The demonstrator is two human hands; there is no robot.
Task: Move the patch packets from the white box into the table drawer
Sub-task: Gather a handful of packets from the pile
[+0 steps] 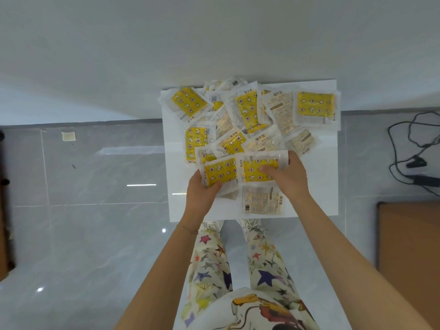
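Floor point(83, 234): grey glossy tiles, seen beneath all else.
Table point(214, 39): white top, spread across the far part of the view.
Drawer point(321, 186): white, pulled out from the table's near edge.
Board point(409, 246): brown, laid on the floor at right.
Cables point(414, 148): black, looped on the floor beyond the board.
Heap of patch packets point(247, 113): yellow star-printed sachets, piled overlapping in the drawer's far half.
Loose packet point(262, 200): laid label side up near the drawer's front.
Left packet point(220, 173): gripped by the left hand point(202, 189), fingers curled round its near edge, over the drawer.
Right packet point(259, 169): pinched by the right hand point(288, 177), thumb on top, fingers underneath; its edge is overlapped with the left packet.
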